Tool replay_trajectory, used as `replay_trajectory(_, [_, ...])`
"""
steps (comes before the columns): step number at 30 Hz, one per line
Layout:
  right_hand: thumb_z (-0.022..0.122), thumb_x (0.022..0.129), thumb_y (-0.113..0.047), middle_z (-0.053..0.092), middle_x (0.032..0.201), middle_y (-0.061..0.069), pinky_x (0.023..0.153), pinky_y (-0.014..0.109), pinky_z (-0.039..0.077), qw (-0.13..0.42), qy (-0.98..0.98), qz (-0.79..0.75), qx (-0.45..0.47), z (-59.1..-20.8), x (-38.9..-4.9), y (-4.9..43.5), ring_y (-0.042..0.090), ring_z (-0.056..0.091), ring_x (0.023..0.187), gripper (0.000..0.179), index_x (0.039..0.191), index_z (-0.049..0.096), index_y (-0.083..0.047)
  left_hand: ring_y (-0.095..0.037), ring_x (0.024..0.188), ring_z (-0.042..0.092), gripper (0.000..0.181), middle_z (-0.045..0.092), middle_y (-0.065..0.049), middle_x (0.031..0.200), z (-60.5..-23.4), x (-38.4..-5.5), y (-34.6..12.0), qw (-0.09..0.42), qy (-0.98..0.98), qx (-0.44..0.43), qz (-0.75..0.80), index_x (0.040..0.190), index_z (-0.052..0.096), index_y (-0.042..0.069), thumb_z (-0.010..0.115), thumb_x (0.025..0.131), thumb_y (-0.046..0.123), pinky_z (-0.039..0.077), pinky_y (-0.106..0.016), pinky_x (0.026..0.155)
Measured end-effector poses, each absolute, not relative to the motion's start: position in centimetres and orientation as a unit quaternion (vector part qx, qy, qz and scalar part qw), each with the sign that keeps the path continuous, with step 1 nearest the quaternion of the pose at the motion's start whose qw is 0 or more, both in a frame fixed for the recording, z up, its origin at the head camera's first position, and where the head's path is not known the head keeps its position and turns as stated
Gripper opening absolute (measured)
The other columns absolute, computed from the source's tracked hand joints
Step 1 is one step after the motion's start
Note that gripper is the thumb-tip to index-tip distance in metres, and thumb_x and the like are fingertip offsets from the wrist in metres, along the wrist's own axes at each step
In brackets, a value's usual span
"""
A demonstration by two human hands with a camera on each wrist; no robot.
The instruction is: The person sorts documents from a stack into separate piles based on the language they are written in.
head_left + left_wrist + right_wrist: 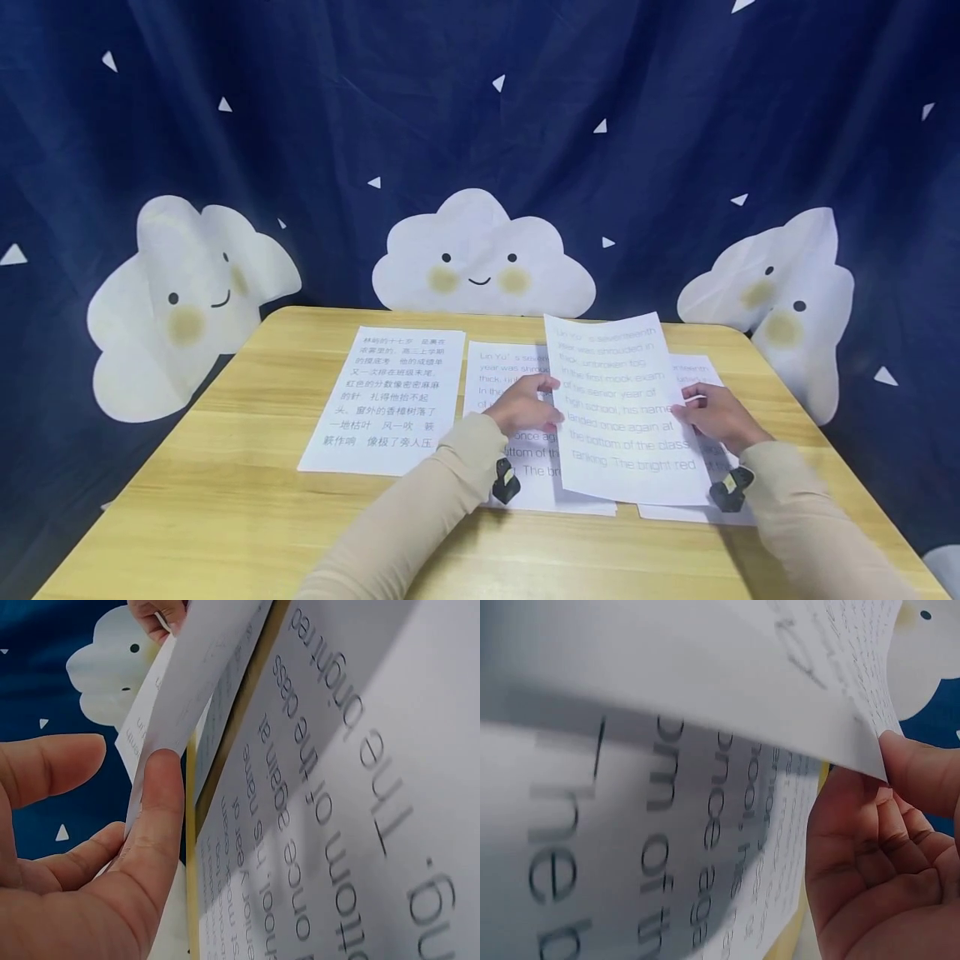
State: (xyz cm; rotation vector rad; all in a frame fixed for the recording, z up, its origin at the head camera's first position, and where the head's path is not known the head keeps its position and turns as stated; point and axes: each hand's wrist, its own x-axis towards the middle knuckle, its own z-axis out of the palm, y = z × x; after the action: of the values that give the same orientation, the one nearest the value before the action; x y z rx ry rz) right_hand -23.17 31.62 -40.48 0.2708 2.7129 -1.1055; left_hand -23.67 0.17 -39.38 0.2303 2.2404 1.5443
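A printed sheet of paper (618, 400) with English text stands raised and slightly curved between the hands, above other printed pages. At its right edge my right hand (717, 417) pinches it between thumb and fingers, which the right wrist view shows close up around the paper edge (840, 754). My left hand (522, 406) is at the left edge; in the left wrist view its fingers (161, 787) touch the sheet while the thumb (67, 765) is held apart from it. Beneath lies a page stack with the same English text (525, 479), partly covered by the raised sheet.
Left of the hands, a stack of pages with Chinese text (382, 408) lies on the wooden table (202, 500). More English pages (693, 514) lie under the right hand. A dark blue curtain (337, 100) with white clouds hangs behind the table.
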Motion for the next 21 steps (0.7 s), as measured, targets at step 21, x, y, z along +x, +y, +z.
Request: replay_trajectory(21, [0.060,0.094,-0.018,0.053,0.108,0.028,0.082,0.049,0.041,0.087,0.934,-0.330,0.107,-40.4,-22.2,35.3,0.039,0.050,0.096,0.043,0.121,0.047,0.012,-0.025,0.079,0.067,0.055,0.057,-0.012,0.122,-39.6,-23.2,4.5,0.251,0.723,0.063,0.641,0.130,0.054,-0.001,0.069,0.077,-0.006,0.054,-0.034,0.079])
